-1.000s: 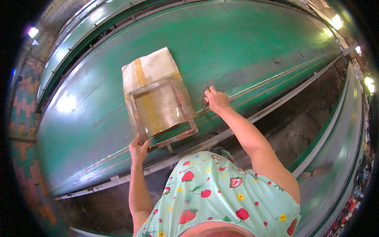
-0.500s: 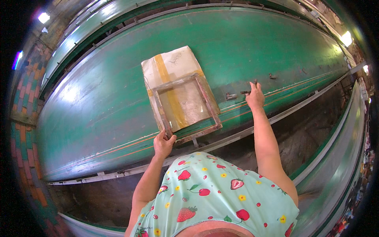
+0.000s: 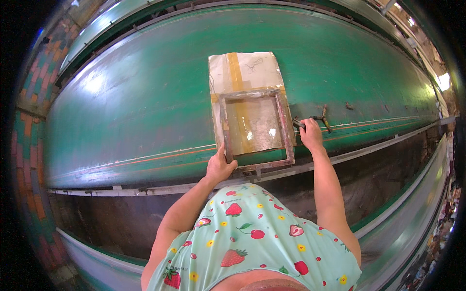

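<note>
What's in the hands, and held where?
Left hand: the rectangular frame, by its near-left corner. Right hand: a small dark object, by its right end.

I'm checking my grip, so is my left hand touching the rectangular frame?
Touching. The head view shows the left hand at the near-left corner of the rectangular frame, fingers and thumb against its edge.

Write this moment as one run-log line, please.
left hand: holds frame | right hand: holds dark object | frame: partly over board | board: on green table
</note>
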Demonstrator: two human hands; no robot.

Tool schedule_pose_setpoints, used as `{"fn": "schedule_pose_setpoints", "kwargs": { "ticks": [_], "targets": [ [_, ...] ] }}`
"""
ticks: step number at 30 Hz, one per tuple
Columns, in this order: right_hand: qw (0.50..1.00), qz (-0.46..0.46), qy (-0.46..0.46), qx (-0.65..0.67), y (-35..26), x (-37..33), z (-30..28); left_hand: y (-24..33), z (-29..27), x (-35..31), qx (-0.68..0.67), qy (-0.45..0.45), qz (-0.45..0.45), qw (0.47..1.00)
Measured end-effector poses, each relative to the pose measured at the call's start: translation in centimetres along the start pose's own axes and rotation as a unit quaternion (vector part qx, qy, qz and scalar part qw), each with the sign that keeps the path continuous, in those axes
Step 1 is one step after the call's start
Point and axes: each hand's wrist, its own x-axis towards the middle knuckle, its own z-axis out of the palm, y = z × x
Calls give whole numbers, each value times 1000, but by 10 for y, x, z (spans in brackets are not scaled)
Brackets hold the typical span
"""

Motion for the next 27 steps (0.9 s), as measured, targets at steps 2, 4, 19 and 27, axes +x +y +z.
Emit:
{"fn": "schedule_pose_setpoints", "kwargs": {
  "ticks": [2,4,19,27],
  "targets": [
    [999,13,18,36,-4,-6,-8,-2,1,-2,-36,4,-10,999],
    [996,15,54,68,-11,-13,-17,-4,3,-3,-73,14,-13,997],
    [947,52,119,294,-150,-169,-42,-25,14,2,-243,-4,-1,970],
    [930,163,127,303,-209,-201,4,-15,3,-5,-241,-32,-2,970]
  ]
}}
